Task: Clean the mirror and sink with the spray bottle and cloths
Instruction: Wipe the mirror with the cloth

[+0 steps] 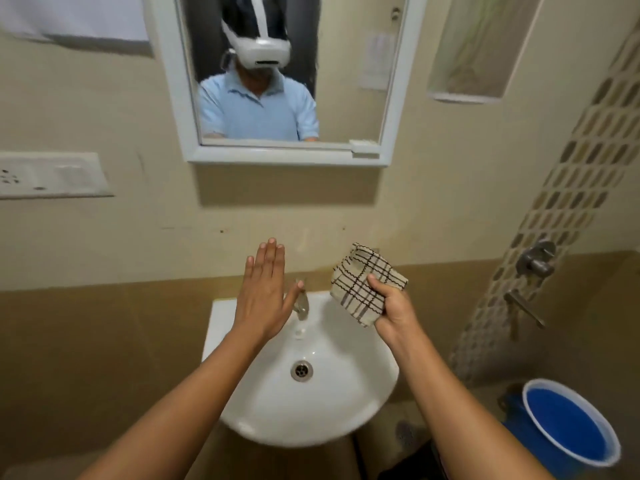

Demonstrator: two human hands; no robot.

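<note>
Mirror (346,64): white-framed, fixed to the far wall directly above the sink. Glass reflects a person in a pale blue shirt wearing a headset. No spray film, streaks or wet patches can be made out on it; the picture is soft, so whether it has been wiped cannot be told.

Sink (346,368): white basin, near centre, below the mirror. Metal drain (301,370) at the bottom; tap (302,301) at the far rim. Bowl appears dry and unmarked.

Cloth (367,282): checked, beige with dark lines, folded into a pad. Held by the right hand (393,310), fingers curled round its near edge, above the right side of the basin and clear of it.

Left hand (261,296): flat, fingers straight and together, holding nothing, raised over the far left of the basin just beside the tap.

Spray bottle: not in view. Second cloth: not in view.

Other items: blue bucket (571,424) on the floor, near right; wall taps (533,261) on the right wall; switch plate (52,174) on the far wall, left.

Progress, as judged: early or between stages. One cloth is in hand, touching neither surface. Spraying and wiping of both mirror and sink appear still to be done, or at least cannot be confirmed as done.
</note>
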